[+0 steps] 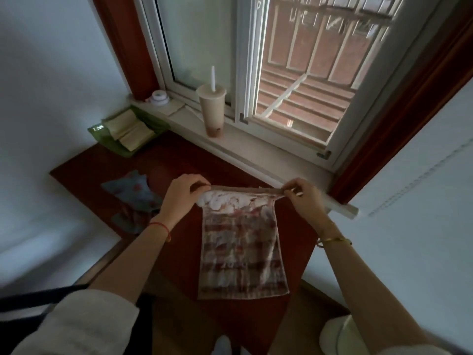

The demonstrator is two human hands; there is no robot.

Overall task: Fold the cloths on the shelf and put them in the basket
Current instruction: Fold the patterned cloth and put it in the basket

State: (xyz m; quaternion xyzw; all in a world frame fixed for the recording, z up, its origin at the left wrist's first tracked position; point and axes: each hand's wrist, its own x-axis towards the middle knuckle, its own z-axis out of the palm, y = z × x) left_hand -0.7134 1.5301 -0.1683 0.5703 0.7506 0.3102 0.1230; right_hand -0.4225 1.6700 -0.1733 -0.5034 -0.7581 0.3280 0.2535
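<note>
Both grips pinch the top corners of a plaid cloth (243,249), left hand (183,194) and right hand (304,198), hanging it over the red shelf (84,172). Green basket (112,144) sits at the shelf's far-left corner; a blue cloth (133,193) lies near its left edge.

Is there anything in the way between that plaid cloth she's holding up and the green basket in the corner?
Nothing visible blocks it. The plaid cloth hangs from the left hand and right hand. The green basket sits far left on the shelf; the blue cloth lies flat beside that path.
</note>
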